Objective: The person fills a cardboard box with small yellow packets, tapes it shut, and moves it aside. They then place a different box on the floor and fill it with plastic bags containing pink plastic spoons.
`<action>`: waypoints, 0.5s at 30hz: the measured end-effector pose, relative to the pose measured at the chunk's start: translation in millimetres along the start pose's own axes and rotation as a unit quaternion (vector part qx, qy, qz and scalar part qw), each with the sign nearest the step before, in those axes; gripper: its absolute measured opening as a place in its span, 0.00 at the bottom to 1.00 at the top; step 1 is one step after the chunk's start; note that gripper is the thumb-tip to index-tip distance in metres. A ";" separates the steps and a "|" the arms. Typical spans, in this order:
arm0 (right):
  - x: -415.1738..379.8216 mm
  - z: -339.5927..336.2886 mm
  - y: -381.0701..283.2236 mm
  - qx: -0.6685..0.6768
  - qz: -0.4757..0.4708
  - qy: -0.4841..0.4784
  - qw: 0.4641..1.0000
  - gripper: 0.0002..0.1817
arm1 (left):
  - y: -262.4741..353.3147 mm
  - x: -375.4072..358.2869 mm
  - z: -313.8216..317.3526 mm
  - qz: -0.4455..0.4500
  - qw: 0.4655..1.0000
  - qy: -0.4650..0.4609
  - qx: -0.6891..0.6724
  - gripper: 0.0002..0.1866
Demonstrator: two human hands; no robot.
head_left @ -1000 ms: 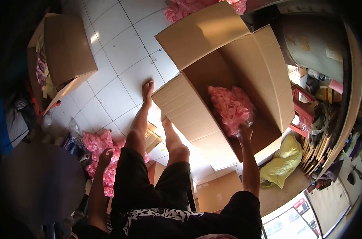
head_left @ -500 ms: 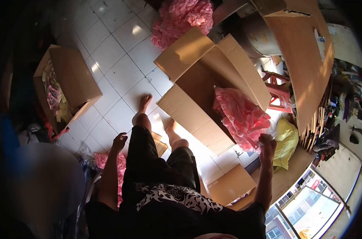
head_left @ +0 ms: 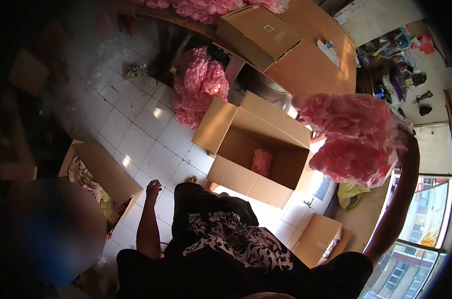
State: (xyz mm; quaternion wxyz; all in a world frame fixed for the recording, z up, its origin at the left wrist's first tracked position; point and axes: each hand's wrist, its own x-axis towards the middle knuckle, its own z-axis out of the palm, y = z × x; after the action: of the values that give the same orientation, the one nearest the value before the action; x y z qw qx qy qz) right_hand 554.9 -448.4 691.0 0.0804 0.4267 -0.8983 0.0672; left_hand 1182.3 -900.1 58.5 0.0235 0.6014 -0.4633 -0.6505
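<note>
My right hand (head_left: pixel 406 139) is closed on the gathered end of a large clear plastic bag (head_left: pixel 353 139) full of pink pieces. The bag hangs raised, to the right of a big open cardboard box (head_left: pixel 226 130). On the floor of that box lies a small bundle of pink pieces (head_left: pixel 262 162). My left hand (head_left: pixel 154 187) hangs low over the tiles, left of my legs, touching nothing; its fingers look loosely curled, and whether they hold anything is too small to tell.
A heap of pink pieces (head_left: pixel 201 84) stands beyond the box, by a wooden table (head_left: pixel 310 65) bearing a carton (head_left: pixel 258 35). Another open box (head_left: pixel 106 174) is at the left. A yellow sack (head_left: pixel 349 196) and a smaller carton (head_left: pixel 316 240) are at the right.
My right hand has lifted the bag of pink pieces up and out of the big box, to the right. The view has shifted, showing more of the table.
</note>
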 end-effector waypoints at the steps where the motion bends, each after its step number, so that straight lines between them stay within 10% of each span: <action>1: 20.7 -9.8 -8.3 0.026 0.027 -0.005 0.999 0.24 | 2.8 3.3 1.5 0.028 1.000 -0.008 -0.003 0.15; 8: 144.5 40.0 76.6 0.119 -0.025 0.077 0.990 0.18 | -1.3 -8.7 23.7 -0.048 0.996 -0.047 0.063 0.20; 10: 179.5 74.5 97.3 0.339 0.116 0.106 0.928 0.16 | -5.4 -9.2 18.8 -0.100 0.989 -0.064 0.086 0.21; 11: 202.3 88.5 97.5 0.520 0.261 0.159 0.797 0.17 | -4.2 -8.0 14.4 -0.117 0.986 -0.068 0.095 0.22; 14: 252.7 138.3 82.9 0.391 0.337 0.251 0.819 0.16 | 16.4 4.4 -1.4 -0.150 0.979 -0.060 0.123 0.19; 15: 271.8 179.0 149.8 0.122 0.265 0.251 0.923 0.20 | 25.9 15.3 -7.0 -0.156 0.977 -0.058 0.131 0.19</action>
State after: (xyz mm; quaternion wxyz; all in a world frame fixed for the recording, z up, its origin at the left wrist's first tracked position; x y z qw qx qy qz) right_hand 253.6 -593.8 563.0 0.2303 0.1485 -0.9138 0.2998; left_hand 1170.0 -927.8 64.3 -0.1841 0.6252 -0.4453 -0.6140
